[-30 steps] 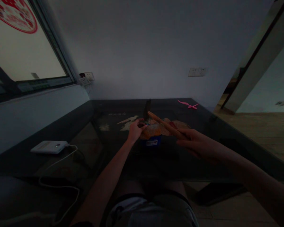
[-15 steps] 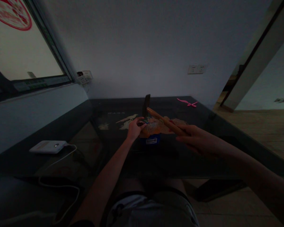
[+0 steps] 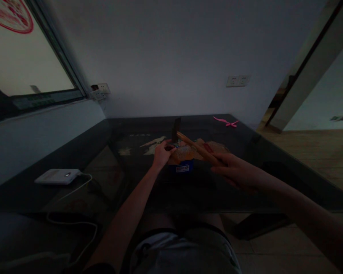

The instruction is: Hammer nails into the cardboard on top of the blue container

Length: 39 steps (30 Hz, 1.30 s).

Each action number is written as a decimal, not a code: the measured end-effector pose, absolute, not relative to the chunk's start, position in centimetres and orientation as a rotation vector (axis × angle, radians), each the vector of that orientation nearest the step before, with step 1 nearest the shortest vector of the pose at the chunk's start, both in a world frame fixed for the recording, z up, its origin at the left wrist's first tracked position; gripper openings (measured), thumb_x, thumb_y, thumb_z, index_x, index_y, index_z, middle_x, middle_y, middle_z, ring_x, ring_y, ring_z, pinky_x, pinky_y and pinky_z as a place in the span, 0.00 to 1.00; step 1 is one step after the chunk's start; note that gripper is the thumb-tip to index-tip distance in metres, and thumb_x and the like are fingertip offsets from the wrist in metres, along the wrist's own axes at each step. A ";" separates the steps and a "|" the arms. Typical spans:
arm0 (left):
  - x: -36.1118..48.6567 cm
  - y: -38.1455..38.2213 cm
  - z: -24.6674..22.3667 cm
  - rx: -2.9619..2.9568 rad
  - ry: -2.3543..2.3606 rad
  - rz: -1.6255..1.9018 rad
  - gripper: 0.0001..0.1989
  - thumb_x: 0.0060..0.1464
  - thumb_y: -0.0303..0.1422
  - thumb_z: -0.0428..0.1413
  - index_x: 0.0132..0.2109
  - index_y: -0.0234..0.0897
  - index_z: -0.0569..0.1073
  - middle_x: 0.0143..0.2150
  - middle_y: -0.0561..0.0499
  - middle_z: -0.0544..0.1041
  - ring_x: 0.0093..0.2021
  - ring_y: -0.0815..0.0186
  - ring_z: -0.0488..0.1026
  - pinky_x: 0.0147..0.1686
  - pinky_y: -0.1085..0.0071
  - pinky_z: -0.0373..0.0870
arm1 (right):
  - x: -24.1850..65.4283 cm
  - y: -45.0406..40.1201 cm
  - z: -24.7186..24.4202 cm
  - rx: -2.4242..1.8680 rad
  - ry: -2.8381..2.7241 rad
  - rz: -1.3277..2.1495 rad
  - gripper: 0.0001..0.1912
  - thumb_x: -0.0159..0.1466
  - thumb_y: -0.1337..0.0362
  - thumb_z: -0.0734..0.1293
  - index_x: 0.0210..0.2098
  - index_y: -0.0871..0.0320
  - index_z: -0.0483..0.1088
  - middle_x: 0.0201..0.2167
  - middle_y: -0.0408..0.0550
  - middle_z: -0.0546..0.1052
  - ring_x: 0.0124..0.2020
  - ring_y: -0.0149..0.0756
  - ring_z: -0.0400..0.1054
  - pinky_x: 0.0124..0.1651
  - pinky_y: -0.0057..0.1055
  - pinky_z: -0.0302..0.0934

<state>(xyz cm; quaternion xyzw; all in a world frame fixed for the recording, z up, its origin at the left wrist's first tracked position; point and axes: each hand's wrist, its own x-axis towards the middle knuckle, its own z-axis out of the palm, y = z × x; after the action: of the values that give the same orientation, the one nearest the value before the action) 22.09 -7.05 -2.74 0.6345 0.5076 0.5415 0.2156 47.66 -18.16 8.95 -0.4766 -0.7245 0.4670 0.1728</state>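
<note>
My right hand is closed round the wooden handle of a hammer. The dark hammer head is upright at the handle's far end, close above the fingertips of my left hand. My left hand is curled at the left edge of an orange-brown, textured piece, its thumb and fingers pinched round something small and dark that I cannot make out. That piece rests on a blue box with a white label. Behind the hammer handle lies crumpled brownish material with a red patch.
On the dark glossy table, a white phone or power bank with a white cable lies at the left. A pink ribbon-like thing lies at the back right. Wall sockets are beyond the table.
The hammer head has come down slightly toward my left fingertips, and the handle end in my right hand is a little lower. My left hand stays at the same spot.
</note>
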 end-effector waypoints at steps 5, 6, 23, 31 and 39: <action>21.9 -6.9 -2.9 1.791 1.415 1.505 0.19 0.44 0.27 0.61 0.45 0.33 0.71 0.33 0.48 0.78 0.34 0.64 0.76 0.38 0.68 0.72 | 47.7 -17.9 9.0 -1.361 -2.092 1.320 0.21 0.58 0.62 0.63 0.49 0.63 0.62 0.13 0.32 0.60 0.10 0.22 0.53 0.12 0.18 0.49; 22.0 -6.9 -2.9 1.791 1.409 1.516 0.18 0.44 0.27 0.61 0.45 0.33 0.71 0.32 0.48 0.78 0.34 0.64 0.76 0.38 0.68 0.72 | 47.8 -17.9 9.2 -1.347 -2.098 1.305 0.21 0.58 0.61 0.63 0.49 0.62 0.62 0.13 0.32 0.60 0.10 0.22 0.53 0.11 0.18 0.49; 22.0 -6.9 -2.9 1.799 1.400 1.509 0.19 0.44 0.27 0.61 0.46 0.33 0.71 0.32 0.49 0.78 0.34 0.65 0.76 0.39 0.67 0.71 | 47.9 -17.9 9.5 -1.363 -2.089 1.264 0.21 0.58 0.62 0.62 0.50 0.61 0.62 0.13 0.32 0.59 0.11 0.23 0.53 0.12 0.18 0.49; 22.0 -7.0 -2.9 1.772 1.428 1.505 0.22 0.43 0.26 0.62 0.48 0.33 0.69 0.32 0.49 0.78 0.33 0.65 0.76 0.38 0.67 0.72 | 47.7 -18.1 10.2 -1.370 -2.114 1.280 0.21 0.58 0.62 0.62 0.50 0.62 0.62 0.13 0.32 0.59 0.10 0.22 0.52 0.11 0.17 0.48; 21.8 -7.0 -2.9 1.816 1.405 1.493 0.23 0.43 0.27 0.61 0.50 0.34 0.68 0.32 0.49 0.78 0.34 0.64 0.76 0.40 0.66 0.71 | 47.9 -17.8 9.4 -1.417 -2.093 1.372 0.23 0.59 0.63 0.62 0.53 0.62 0.60 0.13 0.32 0.59 0.11 0.22 0.52 0.11 0.17 0.48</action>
<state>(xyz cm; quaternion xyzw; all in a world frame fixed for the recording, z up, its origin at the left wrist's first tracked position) 21.81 -7.01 -2.93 0.6497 0.5026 0.5341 0.2000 47.91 -17.76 9.41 -0.4884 -0.7213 0.4728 0.1326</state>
